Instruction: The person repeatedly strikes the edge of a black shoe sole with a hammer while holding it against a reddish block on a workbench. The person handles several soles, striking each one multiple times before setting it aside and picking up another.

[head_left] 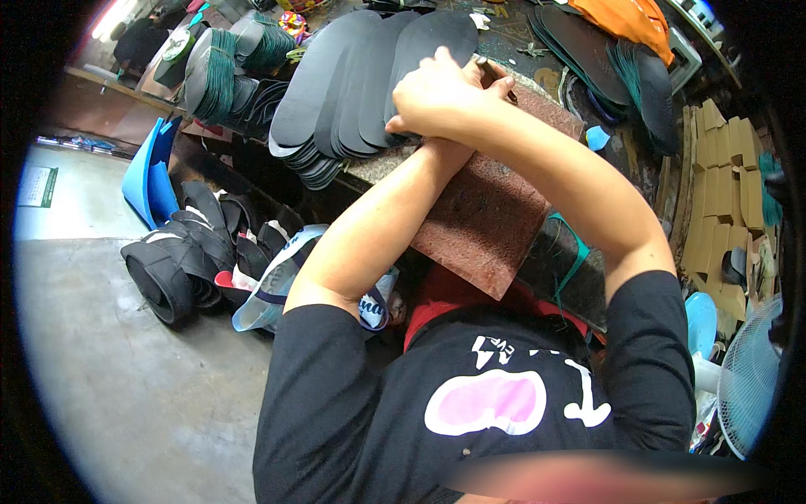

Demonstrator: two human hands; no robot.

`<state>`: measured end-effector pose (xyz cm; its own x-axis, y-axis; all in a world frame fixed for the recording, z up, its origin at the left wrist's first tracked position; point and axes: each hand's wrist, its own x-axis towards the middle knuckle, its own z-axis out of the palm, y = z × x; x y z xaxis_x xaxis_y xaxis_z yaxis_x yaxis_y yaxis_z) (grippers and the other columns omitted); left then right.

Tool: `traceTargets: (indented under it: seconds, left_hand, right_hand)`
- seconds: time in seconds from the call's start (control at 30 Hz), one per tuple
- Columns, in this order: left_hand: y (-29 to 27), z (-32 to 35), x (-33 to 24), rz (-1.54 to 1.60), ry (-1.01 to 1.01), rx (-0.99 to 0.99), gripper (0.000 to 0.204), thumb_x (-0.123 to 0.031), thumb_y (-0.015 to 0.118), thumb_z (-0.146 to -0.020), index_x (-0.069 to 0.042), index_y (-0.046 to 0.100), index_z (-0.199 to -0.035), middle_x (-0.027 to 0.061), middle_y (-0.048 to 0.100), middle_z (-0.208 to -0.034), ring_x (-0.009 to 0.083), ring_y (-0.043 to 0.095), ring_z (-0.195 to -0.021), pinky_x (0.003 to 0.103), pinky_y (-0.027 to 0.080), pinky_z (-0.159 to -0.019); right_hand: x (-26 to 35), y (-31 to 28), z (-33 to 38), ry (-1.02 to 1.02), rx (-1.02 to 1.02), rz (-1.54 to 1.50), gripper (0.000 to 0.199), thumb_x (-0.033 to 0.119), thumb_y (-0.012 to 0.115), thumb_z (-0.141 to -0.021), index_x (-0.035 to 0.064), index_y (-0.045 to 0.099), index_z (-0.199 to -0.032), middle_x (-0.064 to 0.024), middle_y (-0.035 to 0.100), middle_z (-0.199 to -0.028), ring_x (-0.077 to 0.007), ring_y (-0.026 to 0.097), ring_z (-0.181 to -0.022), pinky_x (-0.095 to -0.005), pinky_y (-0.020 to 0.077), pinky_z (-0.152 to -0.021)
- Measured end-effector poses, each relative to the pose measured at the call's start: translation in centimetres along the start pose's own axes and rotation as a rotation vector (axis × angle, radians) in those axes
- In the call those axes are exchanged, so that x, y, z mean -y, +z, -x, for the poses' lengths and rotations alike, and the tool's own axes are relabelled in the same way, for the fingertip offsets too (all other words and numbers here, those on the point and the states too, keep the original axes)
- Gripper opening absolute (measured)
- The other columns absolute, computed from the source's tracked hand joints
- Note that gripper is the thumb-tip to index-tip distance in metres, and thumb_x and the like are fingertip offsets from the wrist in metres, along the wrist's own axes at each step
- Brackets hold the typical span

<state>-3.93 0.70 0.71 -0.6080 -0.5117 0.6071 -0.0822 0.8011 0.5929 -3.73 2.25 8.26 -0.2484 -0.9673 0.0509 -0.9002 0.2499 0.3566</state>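
Because our arms cross near the top centre of the frame, our right hand (pixel 435 94) comes out to the left of the crossing, and our left hand (pixel 501 87) shows only partly beyond it. We judge that this crossing lets both hands share one small spot at the edge of the sheets. The right grip has loosely bent fingers and a thumb set apart; the left grip has curled fingers. We cannot tell whether either is clamped on anything.

Just beside the right hand, in the upper centre, the fanned stack of dark grey, flat, sole-shaped sheets (pixel 323 80) lies on the cluttered worktop (pixel 369 170), probably spread so that each edge is easy to reach. Below our hands, the reddish-brown, speckled rectangular board (pixel 483 227) juts toward us, perhaps as a near support. At upper left, we see green-edged bundles of grey pieces (pixel 217 80), likely grouped to keep them together.

The sheets look smooth, with rounded ends and a dull sheen; their lower ends show many thin layers.
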Motion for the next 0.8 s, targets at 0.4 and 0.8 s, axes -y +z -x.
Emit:
traceTargets:
  seconds: [0.4, 0.8]
  left_hand:
    - [1.2, -1.0, 1.7, 0.648, -0.278, 0.07, 0.017, -0.012, 0.072, -0.089, -0.006, 0.064, -0.102, 0.0034, 0.068, -0.09, 0.0102, 0.063, -0.08, 0.025, 0.051, -0.071]
    - [-4.3, -3.4, 2.1, 0.736, -0.378, -0.651, 0.01, -0.01, 0.066, -0.093, -0.004, 0.059, -0.096, 0.0035, 0.064, -0.087, 0.0113, 0.062, -0.075, 0.025, 0.054, -0.063]
  right_hand:
    - [-2.7, -6.2, 0.7, 0.008, -0.204, -0.283, 0.018, 0.016, 0.06, -0.085, 0.0072, 0.072, -0.094, -0.0187, 0.07, -0.099, -0.0227, 0.071, -0.09, -0.0328, 0.0564, -0.076]
    - [-15.9, 5.2, 12.8, -0.237, -0.572, -0.532, 0.024, 0.004, 0.067, -0.08, 0.0133, 0.07, -0.102, -0.0047, 0.072, -0.104, -0.0246, 0.069, -0.091, -0.0336, 0.0568, -0.079]
